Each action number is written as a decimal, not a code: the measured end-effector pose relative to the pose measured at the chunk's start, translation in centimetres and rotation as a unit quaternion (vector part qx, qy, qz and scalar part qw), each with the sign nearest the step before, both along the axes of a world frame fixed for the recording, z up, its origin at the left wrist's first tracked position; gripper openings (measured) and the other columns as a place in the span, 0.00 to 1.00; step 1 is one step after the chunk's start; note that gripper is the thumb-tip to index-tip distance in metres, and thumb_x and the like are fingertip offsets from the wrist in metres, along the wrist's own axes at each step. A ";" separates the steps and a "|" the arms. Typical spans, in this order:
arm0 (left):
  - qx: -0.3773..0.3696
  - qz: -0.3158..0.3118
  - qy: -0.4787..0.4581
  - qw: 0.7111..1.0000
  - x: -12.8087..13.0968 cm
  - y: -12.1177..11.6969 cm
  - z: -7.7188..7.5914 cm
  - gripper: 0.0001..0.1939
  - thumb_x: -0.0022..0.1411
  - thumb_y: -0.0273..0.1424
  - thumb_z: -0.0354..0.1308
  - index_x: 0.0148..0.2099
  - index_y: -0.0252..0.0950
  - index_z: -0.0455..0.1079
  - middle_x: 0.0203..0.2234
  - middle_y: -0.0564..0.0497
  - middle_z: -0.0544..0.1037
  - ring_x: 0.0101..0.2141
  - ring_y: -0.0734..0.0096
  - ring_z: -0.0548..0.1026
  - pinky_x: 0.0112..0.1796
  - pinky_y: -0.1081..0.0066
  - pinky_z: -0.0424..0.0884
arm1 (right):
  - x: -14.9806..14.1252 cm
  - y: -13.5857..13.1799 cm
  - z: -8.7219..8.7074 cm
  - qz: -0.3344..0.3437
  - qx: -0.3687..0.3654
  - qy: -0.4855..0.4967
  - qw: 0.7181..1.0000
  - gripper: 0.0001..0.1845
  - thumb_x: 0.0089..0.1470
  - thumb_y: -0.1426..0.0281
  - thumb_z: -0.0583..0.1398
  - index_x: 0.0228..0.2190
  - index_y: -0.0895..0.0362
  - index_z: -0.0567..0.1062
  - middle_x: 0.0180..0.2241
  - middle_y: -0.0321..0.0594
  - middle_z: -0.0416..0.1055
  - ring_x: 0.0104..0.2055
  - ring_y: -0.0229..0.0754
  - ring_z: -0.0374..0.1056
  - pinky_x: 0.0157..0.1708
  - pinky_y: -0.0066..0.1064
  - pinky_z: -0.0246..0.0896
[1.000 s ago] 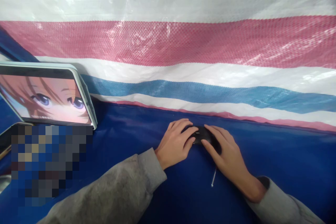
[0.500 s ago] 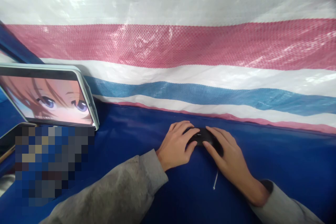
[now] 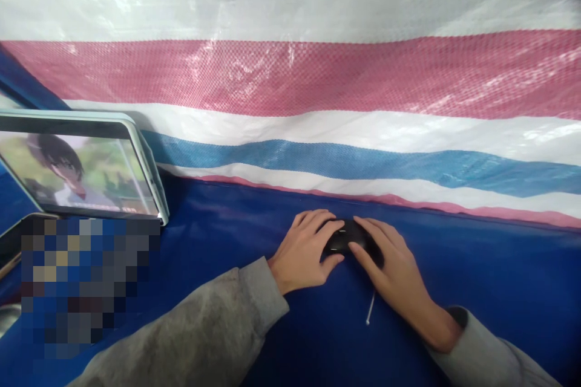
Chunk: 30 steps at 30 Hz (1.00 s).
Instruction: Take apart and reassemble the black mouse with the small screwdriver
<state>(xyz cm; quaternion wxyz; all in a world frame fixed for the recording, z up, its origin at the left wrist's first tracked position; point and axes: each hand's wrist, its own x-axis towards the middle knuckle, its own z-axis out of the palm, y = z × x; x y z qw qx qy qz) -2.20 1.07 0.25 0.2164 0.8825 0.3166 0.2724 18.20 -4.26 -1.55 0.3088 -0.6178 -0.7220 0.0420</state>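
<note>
A small black rounded object [image 3: 346,237] lies on the dark blue sheet [image 3: 476,290]. My left hand [image 3: 306,250] curls round its left side, with the thumb and fingers pressed on it. From the right, my right hand [image 3: 389,266] covers its other side, fingers laid over the top. Both arms wear grey sleeves. A thin white thread or stick [image 3: 370,308] lies on the sheet just under my right hand. Most of the black object is hidden by my fingers.
A tablet in a pale green case [image 3: 82,163] leans at the left, showing a cartoon picture. A striped red, white and blue woven tarp [image 3: 318,84] rises behind the hands. A blurred-out patch sits at the lower left.
The picture on the tablet screen has changed from a close-up cartoon face to a dark-haired figure outdoors. My hands stay on the black object, hardly moved.
</note>
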 end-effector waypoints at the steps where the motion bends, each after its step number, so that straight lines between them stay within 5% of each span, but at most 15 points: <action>1: 0.001 -0.001 0.003 1.000 0.0 0.0 0.0 0.25 0.62 0.33 0.61 0.59 0.37 0.62 0.56 0.43 0.69 0.59 0.54 0.64 0.59 0.52 0.60 | 0.0 0.0 0.0 0.000 0.000 0.001 1.000 0.24 0.61 0.56 0.55 0.54 0.53 0.69 0.50 0.48 0.71 0.53 0.51 0.67 0.51 0.46 0.63; 20: 0.021 0.021 0.009 1.000 0.2 0.0 0.0 0.18 0.71 0.36 0.50 0.60 0.37 0.62 0.54 0.45 0.73 0.58 0.58 0.66 0.60 0.54 0.58 | 0.1 -0.3 0.8 0.015 -0.007 0.060 0.998 0.26 0.58 0.62 0.57 0.57 0.53 0.66 0.54 0.47 0.68 0.55 0.51 0.66 0.53 0.46 0.63; 26: 0.027 0.060 0.014 0.998 0.4 0.2 0.1 0.17 0.75 0.34 0.42 0.60 0.39 0.61 0.52 0.48 0.75 0.56 0.64 0.69 0.60 0.56 0.57 | 0.0 -0.1 1.5 -0.028 0.049 0.115 0.992 0.19 0.59 0.62 0.57 0.49 0.56 0.72 0.48 0.46 0.74 0.49 0.47 0.72 0.51 0.40 0.65; 30: 0.074 0.078 0.036 0.994 0.9 0.2 0.6 0.19 0.74 0.37 0.44 0.63 0.39 0.60 0.55 0.46 0.71 0.57 0.63 0.67 0.57 0.58 0.61 | 0.3 0.2 1.8 -0.050 0.013 0.104 0.993 0.17 0.58 0.58 0.58 0.43 0.56 0.76 0.41 0.43 0.78 0.41 0.46 0.74 0.45 0.39 0.67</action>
